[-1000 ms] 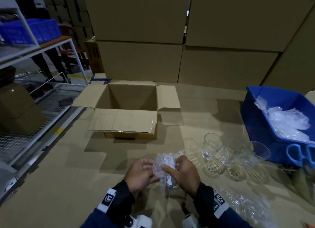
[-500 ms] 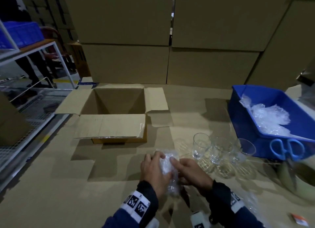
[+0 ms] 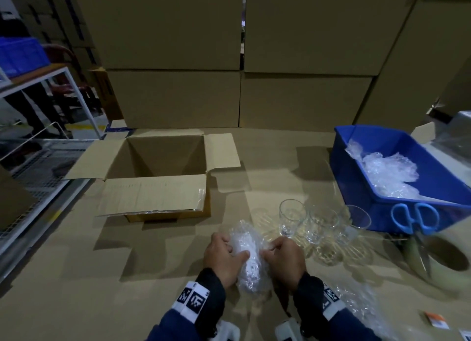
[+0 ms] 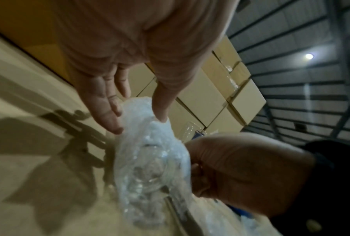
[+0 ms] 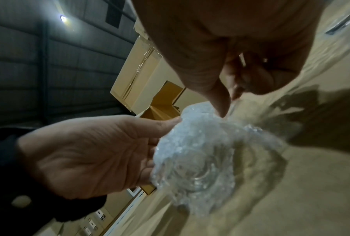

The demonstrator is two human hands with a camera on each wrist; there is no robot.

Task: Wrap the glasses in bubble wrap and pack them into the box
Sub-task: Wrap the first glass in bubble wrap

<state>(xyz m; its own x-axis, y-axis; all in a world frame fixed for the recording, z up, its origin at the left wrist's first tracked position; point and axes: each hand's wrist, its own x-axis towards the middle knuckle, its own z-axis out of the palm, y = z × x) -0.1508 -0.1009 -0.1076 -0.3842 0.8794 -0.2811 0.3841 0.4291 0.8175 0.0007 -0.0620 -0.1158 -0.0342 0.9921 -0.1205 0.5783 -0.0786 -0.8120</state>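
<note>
A person's hands worked a bubble-wrapped glass (image 3: 248,259) low over the cardboard-covered table (image 3: 76,277), where a second earlier the bundle had been held higher and more upright; it now lay lengthwise between the palms, its base showing through the film in the right wrist view, which suggests the rolling was nearly done and the ends remained to be tucked. The left hand (image 3: 224,257) cupped the bundle's left side, fingers nearly straight with fingertip and thumb pressing the wrap. The right hand (image 3: 286,257) had its fingers curled in against the right side, thumb tip on the film, apparently pinching the loose edge. Both wrists sat close together, forearms angled inward.

Just beyond the right hand stood three unwrapped glasses (image 3: 321,224), clustered upright and still to be done. A loose sheet of bubble wrap (image 3: 362,305) lay by the right sleeve. Farther right, blue-handled scissors (image 3: 415,220) rested against a roll of tape (image 3: 448,259), and a blue bin (image 3: 356,177) held more wrap. Farther back and to the left, the open box (image 3: 158,162) waited, flaps spread, apparently with nothing yet packed inside.
</note>
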